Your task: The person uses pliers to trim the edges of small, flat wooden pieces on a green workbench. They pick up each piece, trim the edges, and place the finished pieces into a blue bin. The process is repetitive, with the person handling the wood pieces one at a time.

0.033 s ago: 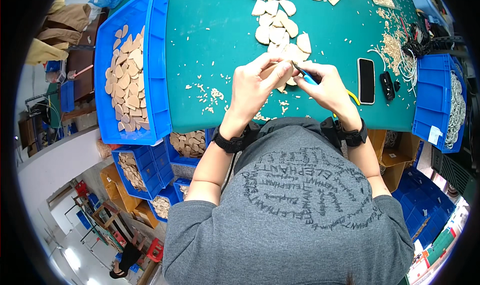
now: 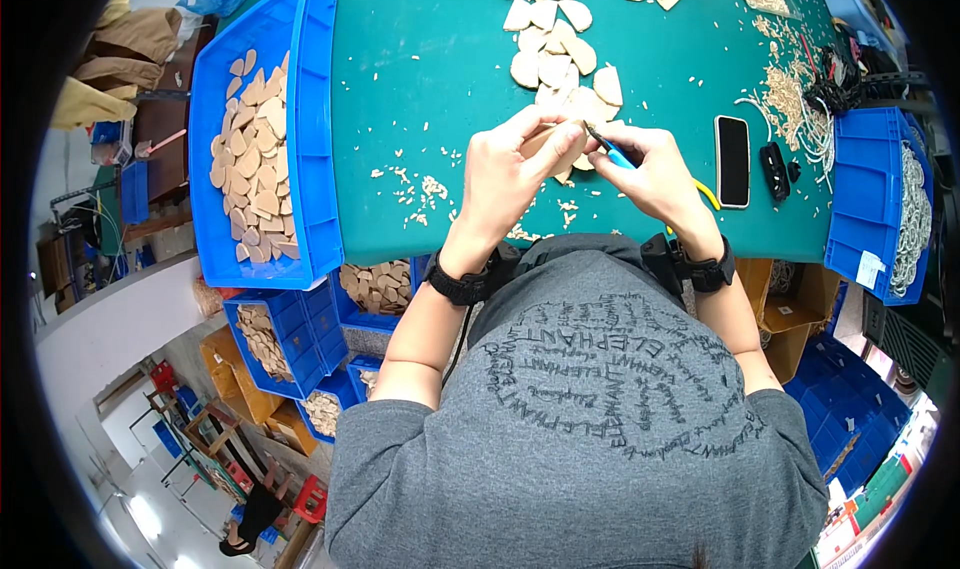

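My left hand (image 2: pixel 503 177) is closed on a flat pale wooden piece (image 2: pixel 538 147), mostly hidden by the fingers. In my right hand (image 2: pixel 658 177) is a small pair of blue-handled pliers (image 2: pixel 621 158). Their dark jaws reach to the left thumb tip, at the wooden piece's edge; whether they grip it I cannot tell. Just beyond both hands, a row of loose rounded wooden pieces (image 2: pixel 553 69) runs toward the far edge of the green table (image 2: pixel 420 59). Small wood chips (image 2: pixel 432 187) lie left of my left hand.
A blue bin (image 2: pixel 318 129) of wooden pieces stands at the left. To the right lie a black-screened phone (image 2: pixel 733 162), a black device (image 2: pixel 773 172), yellow handles (image 2: pixel 708 195) and a heap of chips (image 2: pixel 788 99). A blue crate (image 2: pixel 862 184) is at the far right.
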`<act>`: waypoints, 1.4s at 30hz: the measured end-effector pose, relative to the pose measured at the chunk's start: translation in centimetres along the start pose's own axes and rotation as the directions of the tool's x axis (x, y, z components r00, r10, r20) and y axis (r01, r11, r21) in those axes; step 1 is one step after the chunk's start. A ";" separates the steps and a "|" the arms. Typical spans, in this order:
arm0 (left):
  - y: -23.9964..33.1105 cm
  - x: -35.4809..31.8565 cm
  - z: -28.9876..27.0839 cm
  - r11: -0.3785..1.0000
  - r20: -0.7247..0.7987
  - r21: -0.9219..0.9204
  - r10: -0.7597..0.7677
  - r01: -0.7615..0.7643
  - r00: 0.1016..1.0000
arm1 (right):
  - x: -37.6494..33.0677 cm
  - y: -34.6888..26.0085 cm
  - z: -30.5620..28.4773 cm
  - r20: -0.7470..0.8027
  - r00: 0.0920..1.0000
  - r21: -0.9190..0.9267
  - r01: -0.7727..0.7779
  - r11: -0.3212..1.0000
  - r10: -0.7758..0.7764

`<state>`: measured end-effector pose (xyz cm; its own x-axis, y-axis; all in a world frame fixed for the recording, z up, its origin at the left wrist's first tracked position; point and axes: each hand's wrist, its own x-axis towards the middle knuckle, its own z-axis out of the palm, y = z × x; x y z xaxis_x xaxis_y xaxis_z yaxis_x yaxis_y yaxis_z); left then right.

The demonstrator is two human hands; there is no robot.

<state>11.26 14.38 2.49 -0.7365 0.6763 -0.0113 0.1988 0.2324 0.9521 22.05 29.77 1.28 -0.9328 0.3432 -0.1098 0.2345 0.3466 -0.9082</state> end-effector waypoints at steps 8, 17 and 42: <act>-0.9 -0.1 -0.4 0.992 0.017 -0.110 -0.057 0.058 0.998 | 0.0 0.8 0.0 -0.003 0.997 0.061 -0.071 0.996 0.071; -7.6 0.1 -17.6 0.828 -0.778 -0.507 -0.319 -0.239 0.542 | -0.6 2.1 -1.9 -0.077 0.987 0.129 -0.132 0.983 0.143; -7.0 11.2 13.0 0.679 0.494 -0.532 -0.236 0.506 0.837 | -3.7 7.4 -8.0 -0.213 0.929 0.190 -0.264 0.946 0.302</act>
<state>10.04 29.39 -8.31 -0.3433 0.8566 -0.3853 -0.5816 0.1282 0.8033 29.41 38.08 -1.80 -0.7376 0.6097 -0.2901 0.4157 0.0715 -0.9067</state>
